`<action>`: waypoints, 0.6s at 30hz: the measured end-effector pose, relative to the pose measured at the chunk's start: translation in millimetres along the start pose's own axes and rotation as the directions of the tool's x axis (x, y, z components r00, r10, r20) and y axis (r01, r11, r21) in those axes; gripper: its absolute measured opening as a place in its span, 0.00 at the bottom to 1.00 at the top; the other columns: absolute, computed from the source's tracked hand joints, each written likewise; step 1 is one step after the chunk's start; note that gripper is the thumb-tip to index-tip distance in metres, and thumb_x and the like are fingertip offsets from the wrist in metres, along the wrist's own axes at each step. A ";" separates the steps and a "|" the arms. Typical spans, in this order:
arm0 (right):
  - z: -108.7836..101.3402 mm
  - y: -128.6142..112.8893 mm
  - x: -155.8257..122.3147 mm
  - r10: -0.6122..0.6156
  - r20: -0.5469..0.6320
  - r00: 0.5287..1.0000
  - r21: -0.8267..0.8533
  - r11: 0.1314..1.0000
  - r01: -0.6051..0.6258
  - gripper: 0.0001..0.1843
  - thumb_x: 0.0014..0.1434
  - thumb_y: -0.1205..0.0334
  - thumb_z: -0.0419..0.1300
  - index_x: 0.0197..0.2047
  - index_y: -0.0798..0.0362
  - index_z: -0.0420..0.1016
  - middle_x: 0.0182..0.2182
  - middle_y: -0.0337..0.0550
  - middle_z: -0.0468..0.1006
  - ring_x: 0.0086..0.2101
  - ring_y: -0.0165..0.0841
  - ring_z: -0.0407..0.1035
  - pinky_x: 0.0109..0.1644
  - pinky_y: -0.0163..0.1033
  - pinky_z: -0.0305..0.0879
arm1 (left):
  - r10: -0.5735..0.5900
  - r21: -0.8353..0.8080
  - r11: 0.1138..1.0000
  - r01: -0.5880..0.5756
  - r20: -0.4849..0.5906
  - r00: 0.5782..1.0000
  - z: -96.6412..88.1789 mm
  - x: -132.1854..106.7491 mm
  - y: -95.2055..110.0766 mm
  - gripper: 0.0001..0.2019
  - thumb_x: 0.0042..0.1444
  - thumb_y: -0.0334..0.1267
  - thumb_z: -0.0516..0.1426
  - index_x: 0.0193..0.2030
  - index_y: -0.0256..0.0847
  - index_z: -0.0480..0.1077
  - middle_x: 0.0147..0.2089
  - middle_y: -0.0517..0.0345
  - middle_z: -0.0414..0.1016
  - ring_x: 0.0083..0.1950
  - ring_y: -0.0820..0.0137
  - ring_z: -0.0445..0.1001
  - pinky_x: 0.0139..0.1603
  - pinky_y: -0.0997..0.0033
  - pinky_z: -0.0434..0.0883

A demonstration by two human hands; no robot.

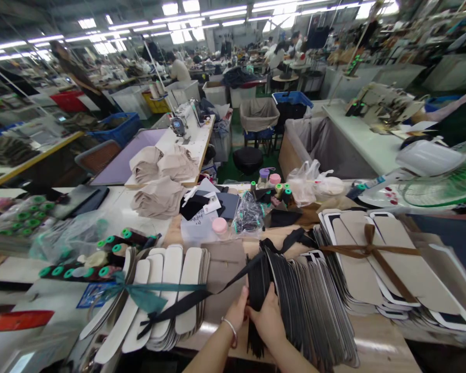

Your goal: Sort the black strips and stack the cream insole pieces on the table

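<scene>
Hands at an untied row, seen from the head camera; clock directions are centred on the hands, with 12 pointing away from the person. The row of dark pieces [291,290], black at its left and greyer toward its right, stands on edge on the counter [376,344], directly beneath the hands and spreading from 12 to 4 o'clock. The right hand [268,317] is closed around the near part of the black section, its thumb on one side and its fingers on the other. The left hand [237,310] (the one with a bracelet [230,331] at the wrist) lies along the left flank; whether it grips cannot be told. A black strip [241,272] extends from the row's far end toward 9 o'clock, its loose end over a cream bundle [173,280]. That bundle, at 9 o'clock, is bound by a teal strip [182,287], and a beige bundle [357,274], between 2 and 3 o'clock, by a brown strip [394,274]. Judged by these, two bundles are finished, while the middle row appears at the gathering stage: no knot shows on it, and evening and binding seem left undone.
</scene>
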State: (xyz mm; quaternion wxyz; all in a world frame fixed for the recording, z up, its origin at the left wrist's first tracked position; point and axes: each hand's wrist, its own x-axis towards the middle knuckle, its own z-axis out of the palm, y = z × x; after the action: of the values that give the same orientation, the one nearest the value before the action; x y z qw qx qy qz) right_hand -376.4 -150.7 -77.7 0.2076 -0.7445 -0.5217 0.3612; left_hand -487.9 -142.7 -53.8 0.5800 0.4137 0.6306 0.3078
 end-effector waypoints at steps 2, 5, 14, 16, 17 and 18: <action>-1.0 -7.0 3.5 0.010 -0.003 1.000 -0.034 0.999 -0.010 0.50 0.54 0.50 0.59 0.68 0.64 0.36 0.56 0.66 0.63 0.54 0.53 0.63 0.56 0.52 0.60 | 0.020 -0.050 0.999 -0.021 -0.026 0.999 -9.9 2.6 0.4 0.25 0.53 0.60 0.56 0.43 0.41 0.77 0.46 0.50 0.79 0.53 0.59 0.73 0.59 0.62 0.67; -3.5 -15.1 6.6 0.052 0.010 0.999 -0.067 0.996 -0.051 0.46 0.52 0.56 0.59 0.67 0.63 0.41 0.56 0.66 0.63 0.52 0.52 0.66 0.54 0.53 0.61 | -0.041 -0.119 0.993 0.023 -0.155 0.987 -22.2 22.6 -0.5 0.24 0.54 0.57 0.57 0.48 0.39 0.72 0.48 0.49 0.76 0.49 0.62 0.74 0.53 0.60 0.71; -74.3 -7.5 -14.7 0.090 0.364 0.927 0.159 0.975 -0.157 0.37 0.47 0.52 0.55 0.58 0.63 0.60 0.44 0.55 0.77 0.44 0.42 0.74 0.49 0.40 0.67 | -0.098 0.069 0.990 0.125 -0.306 0.947 -63.5 78.1 3.8 0.15 0.63 0.46 0.54 0.48 0.36 0.68 0.43 0.53 0.73 0.40 0.69 0.74 0.41 0.63 0.74; -99.6 5.4 -21.8 0.058 0.450 0.891 0.220 0.960 -0.174 0.36 0.44 0.49 0.56 0.54 0.61 0.67 0.43 0.54 0.78 0.44 0.43 0.74 0.48 0.40 0.68 | 0.031 0.217 0.976 0.026 -0.256 0.966 -68.5 63.9 5.1 0.14 0.62 0.45 0.54 0.46 0.36 0.69 0.46 0.52 0.73 0.46 0.66 0.73 0.48 0.57 0.72; -110.7 14.0 -24.4 0.046 0.475 0.879 0.239 0.954 -0.179 0.36 0.42 0.49 0.57 0.53 0.60 0.68 0.43 0.54 0.78 0.46 0.44 0.73 0.50 0.41 0.67 | 0.107 0.289 0.956 -0.042 -0.213 0.971 -70.0 55.9 5.4 0.13 0.62 0.43 0.55 0.47 0.36 0.70 0.50 0.51 0.72 0.51 0.63 0.71 0.54 0.53 0.69; -120.1 23.7 -26.1 0.048 0.485 0.873 0.246 0.951 -0.189 0.36 0.40 0.49 0.58 0.52 0.58 0.70 0.44 0.54 0.79 0.48 0.46 0.72 0.53 0.43 0.65 | 0.179 0.355 0.928 -0.112 -0.161 0.971 -71.0 48.7 5.2 0.13 0.61 0.41 0.56 0.49 0.38 0.70 0.54 0.51 0.70 0.57 0.61 0.67 0.59 0.50 0.64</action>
State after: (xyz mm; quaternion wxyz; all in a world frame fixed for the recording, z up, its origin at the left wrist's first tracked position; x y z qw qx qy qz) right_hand -276.0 -175.5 -7.2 0.1566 -0.6266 -0.4517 0.6155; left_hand -556.3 -90.9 -62.7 0.4114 0.5231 0.6945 0.2734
